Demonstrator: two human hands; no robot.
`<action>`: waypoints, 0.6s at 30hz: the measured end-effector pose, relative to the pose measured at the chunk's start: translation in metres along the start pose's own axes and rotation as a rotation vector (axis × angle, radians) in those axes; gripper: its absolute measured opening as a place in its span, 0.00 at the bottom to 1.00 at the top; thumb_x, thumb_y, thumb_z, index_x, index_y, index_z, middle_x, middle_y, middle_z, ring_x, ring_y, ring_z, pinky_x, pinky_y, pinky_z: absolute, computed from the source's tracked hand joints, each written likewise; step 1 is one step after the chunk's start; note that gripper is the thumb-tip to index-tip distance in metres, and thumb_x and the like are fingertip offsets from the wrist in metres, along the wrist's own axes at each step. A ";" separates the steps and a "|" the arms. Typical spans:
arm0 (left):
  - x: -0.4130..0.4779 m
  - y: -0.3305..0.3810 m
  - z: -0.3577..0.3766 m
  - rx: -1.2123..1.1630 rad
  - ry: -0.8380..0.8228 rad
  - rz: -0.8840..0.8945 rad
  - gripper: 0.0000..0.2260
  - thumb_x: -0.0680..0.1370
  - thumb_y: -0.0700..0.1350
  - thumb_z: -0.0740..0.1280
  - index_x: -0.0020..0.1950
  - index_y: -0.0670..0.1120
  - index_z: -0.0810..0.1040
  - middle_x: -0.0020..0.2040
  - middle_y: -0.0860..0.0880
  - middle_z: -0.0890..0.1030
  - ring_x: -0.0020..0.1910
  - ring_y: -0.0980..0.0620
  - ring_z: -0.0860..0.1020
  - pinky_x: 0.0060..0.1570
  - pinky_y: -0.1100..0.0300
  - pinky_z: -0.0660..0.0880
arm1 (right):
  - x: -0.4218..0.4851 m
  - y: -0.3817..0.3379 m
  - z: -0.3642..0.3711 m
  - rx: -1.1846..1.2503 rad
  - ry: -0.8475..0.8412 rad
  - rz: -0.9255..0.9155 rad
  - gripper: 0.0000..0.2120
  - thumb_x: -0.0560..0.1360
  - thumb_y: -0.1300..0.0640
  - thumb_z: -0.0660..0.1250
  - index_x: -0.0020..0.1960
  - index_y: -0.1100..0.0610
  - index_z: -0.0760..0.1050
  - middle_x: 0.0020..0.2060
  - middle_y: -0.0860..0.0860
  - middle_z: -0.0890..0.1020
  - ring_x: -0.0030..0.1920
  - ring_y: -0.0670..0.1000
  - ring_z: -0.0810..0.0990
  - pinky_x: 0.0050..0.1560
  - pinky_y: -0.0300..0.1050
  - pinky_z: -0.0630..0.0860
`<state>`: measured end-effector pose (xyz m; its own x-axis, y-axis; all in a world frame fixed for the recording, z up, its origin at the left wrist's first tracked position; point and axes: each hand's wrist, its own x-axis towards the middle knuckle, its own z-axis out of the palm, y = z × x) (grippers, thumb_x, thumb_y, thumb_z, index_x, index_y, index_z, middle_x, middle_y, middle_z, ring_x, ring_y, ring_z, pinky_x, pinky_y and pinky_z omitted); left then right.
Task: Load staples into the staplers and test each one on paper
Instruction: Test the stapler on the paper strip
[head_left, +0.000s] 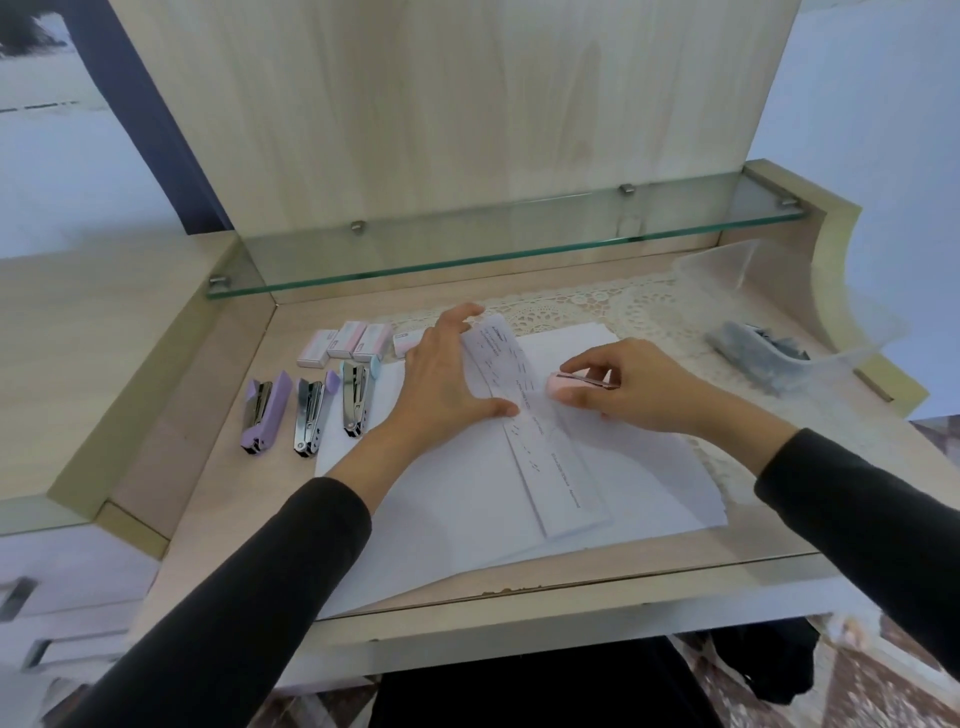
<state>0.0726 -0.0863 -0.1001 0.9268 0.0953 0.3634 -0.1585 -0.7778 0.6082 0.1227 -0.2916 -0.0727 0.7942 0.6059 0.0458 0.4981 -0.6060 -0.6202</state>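
My left fingers (453, 321) lie straight and spread, pressing flat on the folded printed slip (548, 441) that runs lengthwise down the middle of the paper stack (457, 499). My right fingers (589, 364) are curled and clamped on the pink stapler (557, 387), with its nose at the slip's right edge, over the stack's far half. Left of the stack, on the counter (208, 467), three staplers lie hinged open side by side with their chrome tracks showing: a purple stapler (262, 413) farthest out, a second purple stapler (311, 415) next, and a pale blue stapler (356, 397) just beside the stack's left edge. Beyond the stack's far left corner sit small pink-and-white staple boxes (345, 340), one of them partly hidden behind my left hand. Beyond the stack's far edge a lace mat (597, 306) covers the counter. Well to the right of the stack rests a clear plastic bag (769, 358) holding grey things I cannot make out.
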 end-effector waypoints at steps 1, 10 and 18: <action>-0.001 0.000 0.000 -0.007 0.015 0.022 0.42 0.60 0.49 0.80 0.67 0.51 0.60 0.61 0.53 0.67 0.57 0.57 0.63 0.60 0.56 0.60 | 0.002 -0.001 0.001 -0.016 0.004 0.009 0.16 0.71 0.45 0.67 0.55 0.53 0.77 0.39 0.49 0.78 0.34 0.41 0.72 0.35 0.33 0.66; 0.002 -0.009 0.001 0.094 0.112 0.109 0.43 0.57 0.60 0.74 0.70 0.53 0.63 0.51 0.51 0.63 0.50 0.59 0.58 0.54 0.57 0.59 | 0.009 -0.010 0.010 0.027 -0.054 0.010 0.13 0.69 0.45 0.69 0.50 0.50 0.78 0.33 0.48 0.75 0.31 0.43 0.71 0.32 0.28 0.67; 0.005 -0.013 0.001 0.103 0.144 0.178 0.44 0.58 0.60 0.74 0.71 0.51 0.63 0.51 0.50 0.61 0.49 0.59 0.57 0.55 0.53 0.62 | 0.012 -0.011 0.014 0.015 -0.061 0.009 0.10 0.68 0.46 0.71 0.46 0.50 0.79 0.37 0.53 0.79 0.33 0.45 0.71 0.33 0.37 0.66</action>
<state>0.0794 -0.0765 -0.1070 0.8280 0.0330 0.5597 -0.2722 -0.8490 0.4529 0.1219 -0.2712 -0.0762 0.7760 0.6307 -0.0072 0.4852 -0.6041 -0.6322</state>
